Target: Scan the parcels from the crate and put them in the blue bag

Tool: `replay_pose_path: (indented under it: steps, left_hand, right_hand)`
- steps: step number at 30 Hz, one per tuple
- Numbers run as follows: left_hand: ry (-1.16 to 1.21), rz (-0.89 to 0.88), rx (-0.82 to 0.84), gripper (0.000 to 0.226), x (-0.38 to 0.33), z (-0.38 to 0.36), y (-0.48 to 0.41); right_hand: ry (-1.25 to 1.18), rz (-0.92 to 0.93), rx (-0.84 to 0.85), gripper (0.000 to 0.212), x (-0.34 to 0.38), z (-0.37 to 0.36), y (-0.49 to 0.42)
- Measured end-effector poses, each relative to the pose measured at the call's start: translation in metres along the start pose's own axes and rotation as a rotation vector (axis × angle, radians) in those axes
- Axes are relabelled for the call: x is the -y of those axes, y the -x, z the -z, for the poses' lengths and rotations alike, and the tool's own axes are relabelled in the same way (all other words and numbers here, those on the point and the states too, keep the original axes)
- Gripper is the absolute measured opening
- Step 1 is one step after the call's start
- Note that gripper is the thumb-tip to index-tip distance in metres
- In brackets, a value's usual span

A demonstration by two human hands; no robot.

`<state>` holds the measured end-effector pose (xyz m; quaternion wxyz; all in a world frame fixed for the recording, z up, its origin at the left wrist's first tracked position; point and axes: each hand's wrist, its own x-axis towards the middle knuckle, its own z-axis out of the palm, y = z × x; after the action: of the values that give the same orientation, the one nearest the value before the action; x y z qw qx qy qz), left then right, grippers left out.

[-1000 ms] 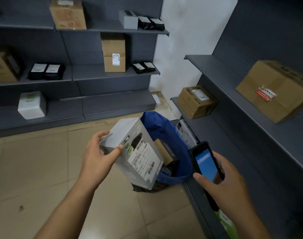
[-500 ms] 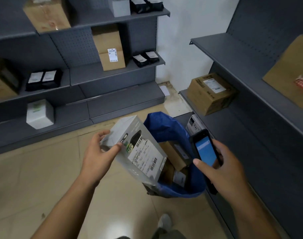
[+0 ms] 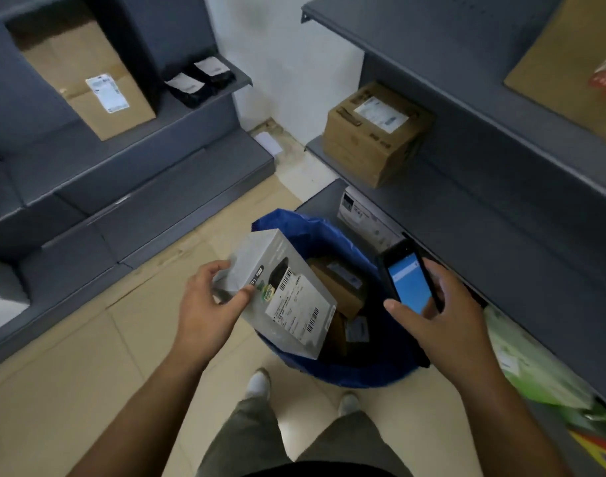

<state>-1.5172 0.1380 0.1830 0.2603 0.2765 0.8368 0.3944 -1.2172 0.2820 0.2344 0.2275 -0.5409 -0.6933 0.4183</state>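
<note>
the left grip [image 3: 208, 304] is curled round the grey parcel's [image 3: 294, 304] top corner, tilting it over the blue bag's [image 3: 356, 376] left rim; the right grip [image 3: 443, 315] clasps the scanner [image 3: 410, 284] over the bag's right rim. likely step: bagging. next, lower the parcel inside and let go.

One wide-angle view from the person's head looks steeply down and forward, close above the blue bag [image 3: 315, 232] on the floor [image 3: 71, 390], shelves [image 3: 501, 215] flanking both sides.
</note>
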Motion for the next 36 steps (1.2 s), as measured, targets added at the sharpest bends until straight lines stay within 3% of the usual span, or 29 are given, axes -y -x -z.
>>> replay_pose_path:
  steps: [2,5,9,13,18,21,25,29,36]
  left_hand:
    - [-0.023,0.02,0.089,0.07,0.018,-0.019,-0.026]
    - [-0.058,0.038,0.223,0.061,0.051,-0.06,-0.06]
    - [-0.159,0.006,0.386,0.067,0.093,-0.127,-0.106]
    - [-0.287,-0.036,0.547,0.041,0.139,-0.19,-0.137]
    - [-0.372,0.026,0.635,0.042,0.189,-0.244,-0.144]
    - [-0.554,-0.09,0.665,0.048,0.198,-0.25,-0.136]
    - [-0.713,-0.33,0.651,0.053,0.179,-0.23,-0.118]
    - [-0.633,-0.425,0.594,0.062,0.113,-0.196,-0.099]
    - [-0.521,-0.551,0.478,0.059,-0.017,-0.127,-0.064]
  right_hand:
    - [0.021,-0.033,-0.044,0.072,-0.017,-0.019,-0.003]
    - [0.038,-0.095,-0.069,0.09,-0.051,-0.052,-0.014]
    - [0.111,-0.12,-0.113,0.09,-0.103,-0.096,-0.04]
    - [0.171,-0.13,-0.155,0.089,-0.156,-0.123,-0.058]
    - [0.142,-0.15,-0.182,0.087,-0.201,-0.14,-0.053]
    - [0.124,-0.171,-0.179,0.091,-0.213,-0.141,-0.044]
    - [0.093,-0.193,-0.211,0.088,-0.207,-0.125,-0.03]
    - [0.108,-0.181,-0.219,0.089,-0.174,-0.094,-0.018]
    - [0.146,-0.146,-0.319,0.09,-0.082,-0.03,0.006]
